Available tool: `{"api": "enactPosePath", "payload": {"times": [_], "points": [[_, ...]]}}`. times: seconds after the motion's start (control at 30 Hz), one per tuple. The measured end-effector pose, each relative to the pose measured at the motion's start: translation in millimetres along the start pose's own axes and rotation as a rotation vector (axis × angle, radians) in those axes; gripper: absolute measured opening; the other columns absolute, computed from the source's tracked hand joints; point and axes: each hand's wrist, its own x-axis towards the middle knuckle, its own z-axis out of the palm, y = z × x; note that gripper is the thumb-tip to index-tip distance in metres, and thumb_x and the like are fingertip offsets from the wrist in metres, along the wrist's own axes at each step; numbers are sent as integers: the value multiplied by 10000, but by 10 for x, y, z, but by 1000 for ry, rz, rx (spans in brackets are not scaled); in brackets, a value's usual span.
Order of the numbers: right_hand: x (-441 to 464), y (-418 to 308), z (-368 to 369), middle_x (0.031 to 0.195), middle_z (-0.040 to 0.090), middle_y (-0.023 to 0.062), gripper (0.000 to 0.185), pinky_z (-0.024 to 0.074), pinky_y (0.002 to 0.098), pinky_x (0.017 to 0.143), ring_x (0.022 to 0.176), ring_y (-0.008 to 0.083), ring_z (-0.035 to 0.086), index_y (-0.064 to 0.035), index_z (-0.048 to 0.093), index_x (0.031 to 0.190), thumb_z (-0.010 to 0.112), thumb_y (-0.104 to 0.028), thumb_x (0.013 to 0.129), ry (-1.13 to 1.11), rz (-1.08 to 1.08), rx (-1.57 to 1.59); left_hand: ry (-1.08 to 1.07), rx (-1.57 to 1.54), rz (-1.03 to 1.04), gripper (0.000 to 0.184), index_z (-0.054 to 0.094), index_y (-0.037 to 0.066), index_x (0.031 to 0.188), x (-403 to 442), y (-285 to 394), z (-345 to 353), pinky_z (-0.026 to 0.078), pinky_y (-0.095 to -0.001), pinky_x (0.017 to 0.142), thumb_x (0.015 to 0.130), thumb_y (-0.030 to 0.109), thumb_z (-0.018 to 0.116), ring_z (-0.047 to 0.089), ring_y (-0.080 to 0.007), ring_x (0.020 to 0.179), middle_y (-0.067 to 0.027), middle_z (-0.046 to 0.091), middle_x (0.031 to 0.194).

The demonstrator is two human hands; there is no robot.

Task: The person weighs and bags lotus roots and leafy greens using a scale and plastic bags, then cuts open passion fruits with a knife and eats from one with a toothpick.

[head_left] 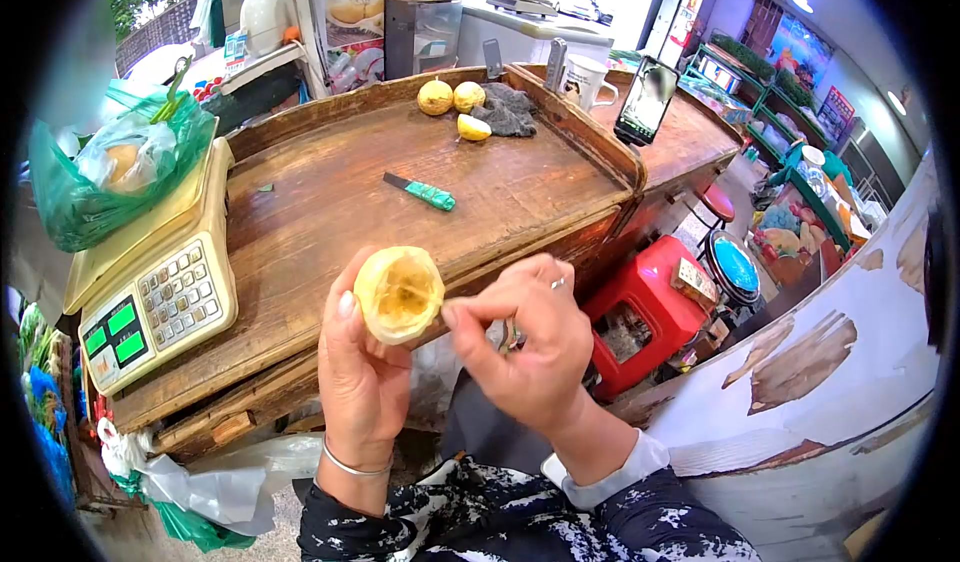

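Note:
A hollowed pale-yellow fruit (400,295) rests in my left hand (362,377), its opening facing me. Beside the fruit's right edge, my right hand (530,347) is closed, thumb pressed to the fingers; whatever it pinches is too small to make out. On the wooden table beyond lies a knife with a green-wrapped handle (430,196). Farther back are two round yellow fruits (435,97) and a cut yellow piece (473,128), next to a dark grey cloth (506,112).
A scale (165,302) stands at the left, bearing a green plastic bag (75,187). The wooden table (320,182) has raised rims. At the right are a white mug (588,84), an upright phone (648,102) and a red stool (650,307).

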Motion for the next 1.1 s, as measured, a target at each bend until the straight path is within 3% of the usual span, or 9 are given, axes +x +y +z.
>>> {"api": "enactPosePath", "payload": {"times": [0.37,0.43,0.8,0.9,0.97,1.0,1.03,1.07,1.1], "points": [[64,56,-110,583,542,-8,118,329,311,700,609,177,507,-105,617,679,722,-59,651,-58,73,102,-28,32,7,457,386,86,1316,-21,24,3,511,-366,804,960,372,369,558,-202,1039,-74,526,1216],[76,82,-135,633,574,-1,125,357,288,665,634,164,492,-74,630,684,726,-2,646,-124,13,32,-23,30,10,457,387,86,1315,-20,39,8,511,-365,804,960,374,368,558,-201,1038,-74,526,1214],[185,-58,-336,611,574,1,114,349,322,691,627,197,527,-108,625,670,732,-73,649,-210,-43,90,-90,19,-8,460,398,78,1309,-153,143,75,526,-380,803,966,377,335,549,-222,1078,-80,514,1231],[217,-206,-548,592,557,-23,155,351,343,659,585,169,505,-125,647,689,770,-98,599,-145,-118,130,-210,176,-16,588,373,31,1305,-344,326,232,487,-425,873,915,471,408,533,-277,1102,-154,509,1222],[259,-295,-714,594,551,-57,205,338,354,651,577,139,487,-141,666,719,795,-135,560,-134,-221,100,-233,257,-48,672,367,-8,1258,-491,437,326,460,-473,901,861,520,490,551,-372,1052,-275,547,1099],[324,-318,-816,596,545,-80,276,320,362,655,568,121,471,-154,670,737,816,-163,502,-204,-301,104,-295,196,-43,658,374,-13,1228,-554,467,326,477,-478,873,855,509,516,564,-388,1023,-298,545,1087],[326,-385,-845,605,556,-80,172,340,327,656,612,120,485,-159,668,699,771,-148,563,-195,-330,76,-361,135,-37,644,382,-19,1199,-611,472,308,494,-483,846,849,498,543,576,-405,995,-321,542,1074],[289,-431,-725,581,499,-96,173,325,315,680,573,100,440,-165,567,643,730,-131,595,-68,-355,101,-339,264,-27,631,389,-27,1147,-674,481,172,540,-458,746,842,496,568,597,-427,937,-378,519,1053],[250,-481,-614,558,443,-113,234,310,303,704,534,79,396,-171,467,586,689,-113,628,59,-377,123,-412,47,41,637,388,-19,1143,-719,426,137,560,-425,679,843,517,556,610,-435,885,-423,497,1023]]}}
